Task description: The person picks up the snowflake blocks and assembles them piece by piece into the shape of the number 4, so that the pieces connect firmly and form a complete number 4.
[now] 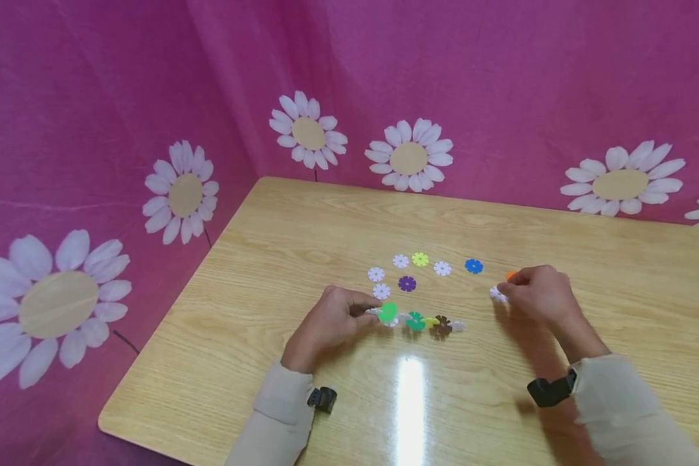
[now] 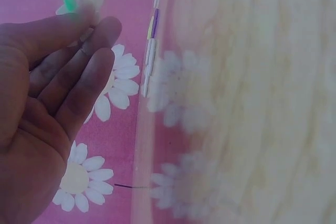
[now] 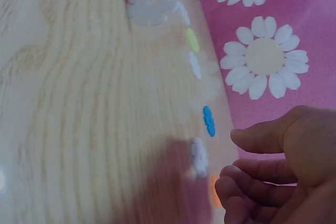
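Note:
My left hand pinches the left end of a chain of notched plastic flower discs between thumb and fingertips. The chain runs rightward over the table: a bright green disc, a darker green disc, a brown disc, with white and yellow ones between and a white disc at the far end. My right hand hovers by a loose white disc lying on the table. An orange disc is partly covered by its fingers. In the right wrist view, the thumb stands apart from the fingers, nothing between them.
Loose discs lie in a loose arc beyond the chain: a blue disc, a yellow disc, a purple disc and several white ones. The wooden table meets a pink curtain with printed daisies at its back and left.

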{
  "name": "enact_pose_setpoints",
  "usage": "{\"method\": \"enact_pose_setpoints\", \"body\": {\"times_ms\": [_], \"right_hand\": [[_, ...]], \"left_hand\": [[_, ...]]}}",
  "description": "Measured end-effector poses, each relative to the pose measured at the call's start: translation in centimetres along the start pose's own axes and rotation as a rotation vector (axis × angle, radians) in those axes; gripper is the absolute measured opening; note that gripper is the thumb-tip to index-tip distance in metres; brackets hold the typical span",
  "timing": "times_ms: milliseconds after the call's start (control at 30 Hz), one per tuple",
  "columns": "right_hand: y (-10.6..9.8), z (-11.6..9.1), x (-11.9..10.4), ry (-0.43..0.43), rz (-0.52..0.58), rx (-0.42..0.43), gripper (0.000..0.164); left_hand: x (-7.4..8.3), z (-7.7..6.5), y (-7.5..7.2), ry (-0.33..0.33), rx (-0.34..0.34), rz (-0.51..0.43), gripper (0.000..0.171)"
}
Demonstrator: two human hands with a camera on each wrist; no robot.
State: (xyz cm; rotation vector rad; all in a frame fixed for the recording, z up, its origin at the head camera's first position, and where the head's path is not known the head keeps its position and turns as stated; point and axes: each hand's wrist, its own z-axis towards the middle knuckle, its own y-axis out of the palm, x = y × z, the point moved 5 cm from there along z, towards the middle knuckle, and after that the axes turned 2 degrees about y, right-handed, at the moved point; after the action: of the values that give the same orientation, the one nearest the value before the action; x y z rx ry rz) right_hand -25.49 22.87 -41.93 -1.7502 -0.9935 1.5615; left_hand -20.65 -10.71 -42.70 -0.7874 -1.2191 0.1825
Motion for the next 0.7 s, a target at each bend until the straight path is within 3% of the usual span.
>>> {"method": "enact_pose_setpoints", "body": {"times_ms": [233, 400, 700], "right_hand": [[1.0, 0.4, 0.8, 0.079, -0.035, -0.015, 0.035], [1.8, 0.4, 1.0, 0.081, -0.065, -0.009, 0.039], [1.9, 0.7, 0.9, 0.111, -0.117, 0.01, 0.037]], "left_hand": [[0.0, 0.0, -0.1, 0.02, 0.01, 0.014, 0.019], [0.1, 0.0, -0.2, 0.06, 0.019, 0.026, 0.017], [-0.1, -0.1, -0.4, 0.027, 0.02, 0.032, 0.016]]}}
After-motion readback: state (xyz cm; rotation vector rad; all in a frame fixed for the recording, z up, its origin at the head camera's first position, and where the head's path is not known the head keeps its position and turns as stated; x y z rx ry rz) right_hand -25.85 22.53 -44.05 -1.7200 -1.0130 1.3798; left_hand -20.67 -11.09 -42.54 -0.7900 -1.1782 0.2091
